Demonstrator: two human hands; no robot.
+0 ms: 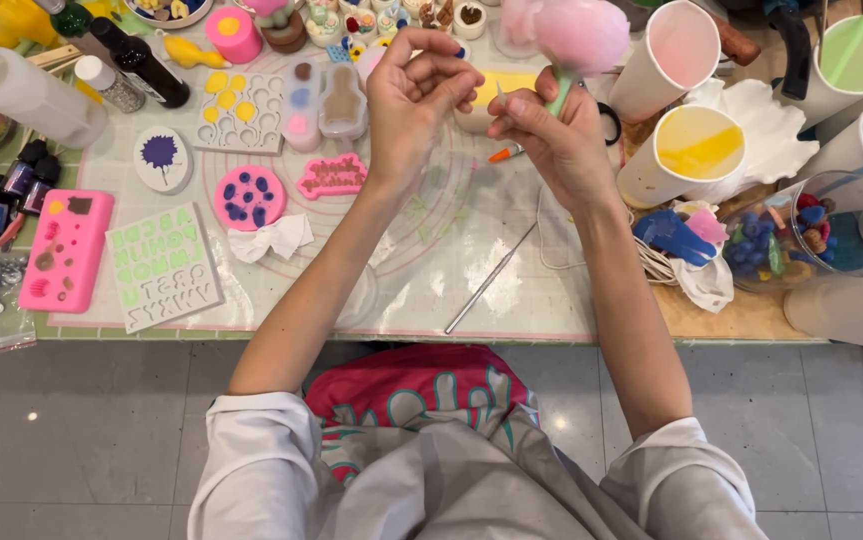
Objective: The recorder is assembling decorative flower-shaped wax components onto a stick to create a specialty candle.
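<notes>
— What is seen from the head camera?

— A pink flower [581, 35] on a green stem [559, 95] is pinched in the right hand [551, 140], raised above the desk [471, 270]. The stem's long axis is tilted slightly off upright, with the bloom carried at the far end.

— And the left hand [411, 100]?

— It is held just left of the stem, fingers curled and thumb pressed to fingertips; whether something thin is pinched there cannot be told. The stem lies to its right, nearer the right hand, which already grips it.

— Anything beneath?

— A metal rod [491, 280] is laid on the desk below the hands.
</notes>
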